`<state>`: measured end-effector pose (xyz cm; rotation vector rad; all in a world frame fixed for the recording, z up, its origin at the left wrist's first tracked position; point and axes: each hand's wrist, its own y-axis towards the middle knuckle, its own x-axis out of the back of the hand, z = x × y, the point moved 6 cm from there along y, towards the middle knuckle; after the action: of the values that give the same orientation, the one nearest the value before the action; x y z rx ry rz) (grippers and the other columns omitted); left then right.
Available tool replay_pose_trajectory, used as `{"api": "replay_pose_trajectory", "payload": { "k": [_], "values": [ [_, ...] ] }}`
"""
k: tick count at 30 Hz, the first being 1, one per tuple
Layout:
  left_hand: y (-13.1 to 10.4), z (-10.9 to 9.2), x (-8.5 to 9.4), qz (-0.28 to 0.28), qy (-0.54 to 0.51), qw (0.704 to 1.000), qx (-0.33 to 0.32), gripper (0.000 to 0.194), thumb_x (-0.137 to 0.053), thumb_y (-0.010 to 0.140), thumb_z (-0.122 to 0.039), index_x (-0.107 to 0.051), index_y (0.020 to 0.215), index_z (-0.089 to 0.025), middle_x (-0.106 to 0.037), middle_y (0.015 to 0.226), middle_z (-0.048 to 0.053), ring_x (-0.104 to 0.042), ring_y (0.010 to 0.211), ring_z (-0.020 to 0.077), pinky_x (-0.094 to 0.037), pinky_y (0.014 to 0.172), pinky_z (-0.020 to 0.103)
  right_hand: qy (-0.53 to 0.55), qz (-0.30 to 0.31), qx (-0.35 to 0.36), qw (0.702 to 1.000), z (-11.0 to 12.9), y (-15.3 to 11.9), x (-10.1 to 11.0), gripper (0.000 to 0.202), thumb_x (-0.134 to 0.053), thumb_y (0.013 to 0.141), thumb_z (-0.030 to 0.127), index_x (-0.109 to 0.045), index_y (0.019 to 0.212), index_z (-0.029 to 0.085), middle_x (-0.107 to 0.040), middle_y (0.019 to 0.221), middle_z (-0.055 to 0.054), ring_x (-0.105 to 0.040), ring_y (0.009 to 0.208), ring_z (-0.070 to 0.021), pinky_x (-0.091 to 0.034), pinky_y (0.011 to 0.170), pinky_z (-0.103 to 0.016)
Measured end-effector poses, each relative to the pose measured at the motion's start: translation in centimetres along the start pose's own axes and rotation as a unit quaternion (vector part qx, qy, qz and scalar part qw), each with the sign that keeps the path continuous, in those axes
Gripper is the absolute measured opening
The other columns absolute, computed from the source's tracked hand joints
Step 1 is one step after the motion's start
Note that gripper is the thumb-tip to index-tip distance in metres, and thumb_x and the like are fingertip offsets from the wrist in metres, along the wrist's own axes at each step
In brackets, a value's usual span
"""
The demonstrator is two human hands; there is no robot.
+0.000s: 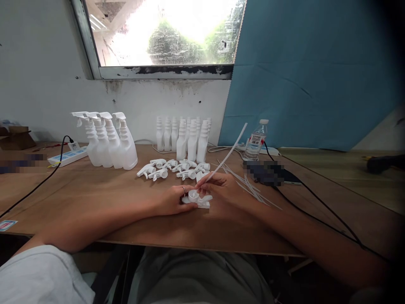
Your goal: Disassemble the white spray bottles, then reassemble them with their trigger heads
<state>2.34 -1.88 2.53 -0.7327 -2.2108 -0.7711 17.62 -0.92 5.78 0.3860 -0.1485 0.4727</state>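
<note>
Low over the table's front, my left hand (pixel 177 200) is closed around a white trigger spray head (pixel 193 196), whose round collar faces up. My right hand (pixel 218 184) pinches a thin white plastic tube (pixel 228 155) near its lower end. The tube slants up and to the right, and its lower tip is at the collar; my fingers hide whether it is inside. Several loose trigger spray heads (pixel 158 174) lie just beyond my hands. More thin tubes (pixel 253 190) are spread on the table behind my right wrist.
Assembled spray bottles (pixel 126 147) stand at the back left, and several bottles without heads (pixel 192 143) at the back middle. A water bottle (pixel 255 143) is at the right, near black cables (pixel 329 211). A power strip (pixel 68 156) lies left.
</note>
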Motion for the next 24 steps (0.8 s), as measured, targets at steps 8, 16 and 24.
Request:
{"api": "replay_pose_trajectory", "payload": {
  "k": [8, 16, 24],
  "values": [
    [0.06, -0.12, 0.1, -0.002, 0.0, 1.0, -0.005, 0.04, -0.066, 0.083, -0.037, -0.058, 0.119, -0.021, -0.069, 0.105, 0.003, -0.062, 0.087, 0.0159, -0.047, 0.078, 0.025, 0.002, 0.019, 0.012, 1.0, 0.36, -0.38, -0.55, 0.018, -0.074, 0.077, 0.033, -0.07, 0.082, 0.016, -0.071, 0.08, -0.004, -0.064, 0.069, -0.0122, -0.052, 0.067, -0.026],
    [0.04, -0.14, 0.04, 0.0, 0.004, 1.0, -0.008, 0.041, -0.065, 0.083, -0.039, -0.059, 0.119, -0.021, -0.068, 0.099, 0.003, -0.061, 0.081, 0.0157, -0.047, 0.072, 0.025, -0.003, -0.018, 0.031, 0.999, -0.19, -0.12, -0.17, 0.025, -0.07, 0.082, 0.04, -0.068, 0.086, 0.015, -0.07, 0.078, -0.006, -0.065, 0.065, -0.0137, -0.052, 0.063, -0.027],
    [0.07, -0.02, 0.01, 0.002, 0.008, 1.0, -0.006, 0.037, -0.063, 0.084, -0.038, -0.059, 0.116, -0.021, -0.067, 0.093, 0.002, -0.059, 0.074, 0.0142, -0.045, 0.067, 0.024, -0.065, 0.009, 0.043, 0.997, 0.09, -0.29, -0.43, 0.024, -0.065, 0.085, 0.041, -0.07, 0.088, 0.018, -0.069, 0.081, -0.005, -0.065, 0.069, -0.0144, -0.054, 0.066, -0.029]
  ]
}}
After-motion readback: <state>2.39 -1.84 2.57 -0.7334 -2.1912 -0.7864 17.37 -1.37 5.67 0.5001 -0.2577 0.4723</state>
